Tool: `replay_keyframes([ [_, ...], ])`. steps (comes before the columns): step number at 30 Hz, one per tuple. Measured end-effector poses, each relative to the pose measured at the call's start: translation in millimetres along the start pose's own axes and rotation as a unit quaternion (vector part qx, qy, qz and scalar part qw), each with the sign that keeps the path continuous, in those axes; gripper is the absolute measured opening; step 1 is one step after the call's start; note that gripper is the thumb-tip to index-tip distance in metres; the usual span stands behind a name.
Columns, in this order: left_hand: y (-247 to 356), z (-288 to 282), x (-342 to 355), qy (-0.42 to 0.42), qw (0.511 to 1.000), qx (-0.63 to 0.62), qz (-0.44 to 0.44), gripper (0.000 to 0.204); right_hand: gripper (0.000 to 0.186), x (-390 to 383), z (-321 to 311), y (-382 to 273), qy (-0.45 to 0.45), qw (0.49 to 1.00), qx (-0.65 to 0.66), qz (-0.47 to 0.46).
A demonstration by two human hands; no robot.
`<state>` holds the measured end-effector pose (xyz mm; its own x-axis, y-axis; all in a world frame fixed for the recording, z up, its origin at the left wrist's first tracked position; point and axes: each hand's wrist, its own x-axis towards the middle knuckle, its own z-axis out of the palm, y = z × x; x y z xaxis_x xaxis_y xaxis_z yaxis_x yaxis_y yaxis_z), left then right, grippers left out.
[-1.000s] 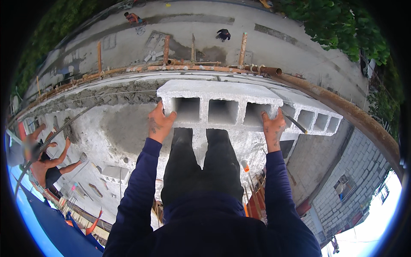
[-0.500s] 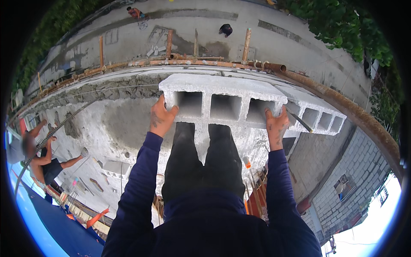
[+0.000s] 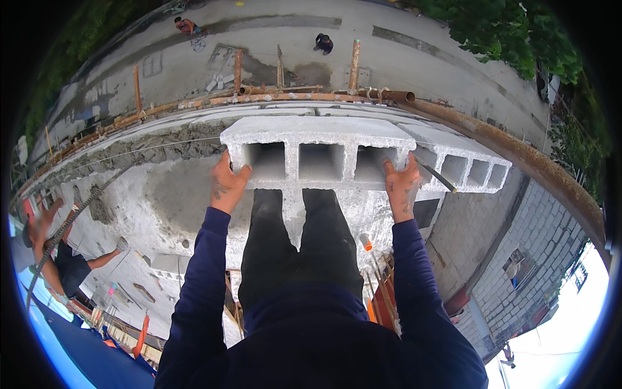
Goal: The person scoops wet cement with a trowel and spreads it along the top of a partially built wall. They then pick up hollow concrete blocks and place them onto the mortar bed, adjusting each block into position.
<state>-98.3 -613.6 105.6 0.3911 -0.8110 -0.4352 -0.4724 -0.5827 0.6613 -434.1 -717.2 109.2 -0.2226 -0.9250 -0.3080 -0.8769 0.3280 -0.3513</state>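
A grey hollow concrete block (image 3: 317, 131) lies across in front of me on the wall line, its three square openings facing me. My left hand (image 3: 228, 182) grips its left end, thumb at the edge of the left opening. At the other end my right hand (image 3: 403, 187) is closed round the right edge, thumb by the right opening. Another hollow block (image 3: 460, 150) stands just right of it. A ridged steel bar (image 3: 435, 175) pokes out between the two. Rough wet mortar (image 3: 142, 144) runs along the wall to the left, with a thin string (image 3: 116, 153) stretched above it.
A rusty pipe (image 3: 512, 144) curves along the far right side. Upright rusty posts (image 3: 354, 65) stand beyond the wall, above a street with two people. A long ridged bar (image 3: 78, 217) slants at left, near a co-worker (image 3: 68, 262). Another block (image 3: 170, 264) lies lower left.
The view has shifted, so most things sit further left in the picture. Both hands keep their hold on the block, which looks slightly lower against the wall. The co-worker's arms have moved.
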Motion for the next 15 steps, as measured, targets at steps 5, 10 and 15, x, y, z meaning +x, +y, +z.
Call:
replay_keyframes([
  [5, 5.8, -3.1, 1.9, -0.007, 0.999, 0.03, -0.006, 0.044, 0.063, -0.6, -2.4, -5.3, -0.013, 1.0, -0.013, 0.011],
  [10, 1.2, -2.0, 1.3, -0.017, 0.999, 0.041, -0.012, 0.046, 0.061, 1.0, -6.9, -7.5, -0.014, 1.0, -0.005, -0.02],
  [15, -8.9, -7.5, 7.4, -0.055, 0.994, 0.078, -0.055, 0.062, 0.06, 5.0, -20.0, 0.4, -0.054, 0.996, -0.023, -0.061],
])
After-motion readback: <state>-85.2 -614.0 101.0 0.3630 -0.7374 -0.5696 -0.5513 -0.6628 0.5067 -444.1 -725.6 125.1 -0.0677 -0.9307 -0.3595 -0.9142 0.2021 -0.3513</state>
